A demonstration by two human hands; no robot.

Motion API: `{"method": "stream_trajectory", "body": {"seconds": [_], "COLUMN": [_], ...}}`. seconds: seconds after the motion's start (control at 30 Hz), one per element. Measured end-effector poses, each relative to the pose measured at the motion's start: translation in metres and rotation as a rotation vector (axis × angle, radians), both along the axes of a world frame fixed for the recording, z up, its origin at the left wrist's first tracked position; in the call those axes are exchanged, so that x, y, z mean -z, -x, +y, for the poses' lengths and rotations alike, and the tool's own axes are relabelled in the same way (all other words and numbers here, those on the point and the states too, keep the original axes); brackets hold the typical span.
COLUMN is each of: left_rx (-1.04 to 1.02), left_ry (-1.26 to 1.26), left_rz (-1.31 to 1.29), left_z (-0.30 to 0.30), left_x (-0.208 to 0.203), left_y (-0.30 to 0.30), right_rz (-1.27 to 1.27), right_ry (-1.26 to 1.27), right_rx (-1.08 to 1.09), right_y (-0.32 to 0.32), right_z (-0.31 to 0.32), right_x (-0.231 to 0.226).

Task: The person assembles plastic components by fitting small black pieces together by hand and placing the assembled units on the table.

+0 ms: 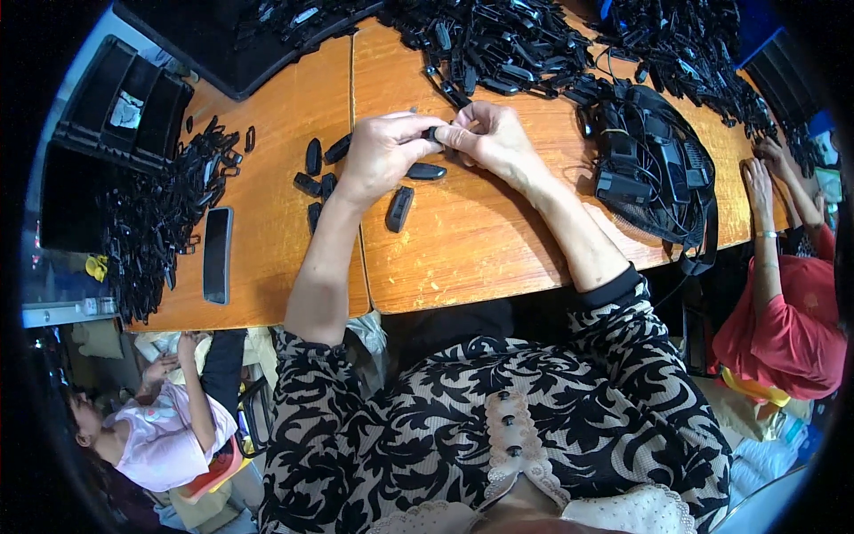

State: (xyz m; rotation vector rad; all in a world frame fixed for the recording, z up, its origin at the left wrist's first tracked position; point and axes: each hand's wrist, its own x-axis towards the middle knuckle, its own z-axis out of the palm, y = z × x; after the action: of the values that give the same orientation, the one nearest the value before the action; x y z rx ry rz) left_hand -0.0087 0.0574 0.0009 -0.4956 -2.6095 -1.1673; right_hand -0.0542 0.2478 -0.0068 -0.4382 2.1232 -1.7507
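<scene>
A small assembly workshop where people sit at a shared wooden counter (463, 249). Heaps of small black plastic parts (498, 36) cover the top of the frame, with another pile (160, 222) at the left. Black sorting bins (124, 102) stand at the upper left. A mesh bag of black parts (654, 169) lies right of centre. A person in red (787, 311) works at the right edge, and another in pink (160, 427) sits at the lower left.

A dark-screened phone (217, 254) lies flat on the table's left.
</scene>
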Motion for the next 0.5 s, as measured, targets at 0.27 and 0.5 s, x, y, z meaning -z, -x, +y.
{"method": "stream_trajectory", "body": {"seconds": [0.27,0.5], "left_rx": [0.268,0.197], "left_ry": [-0.202,-0.197], "left_rz": [0.065,-0.098], "left_z": [-0.013,-0.019], "left_x": [-0.016,-0.009], "left_y": [0.001,0.004], "right_rz": [-0.073,0.218], "right_ry": [0.252,-0.120], "right_rx": [-0.377,-0.166], "right_y": [-0.003,0.003], "right_z": [0.008,0.008], "right_x": [-0.007,-0.004]}}
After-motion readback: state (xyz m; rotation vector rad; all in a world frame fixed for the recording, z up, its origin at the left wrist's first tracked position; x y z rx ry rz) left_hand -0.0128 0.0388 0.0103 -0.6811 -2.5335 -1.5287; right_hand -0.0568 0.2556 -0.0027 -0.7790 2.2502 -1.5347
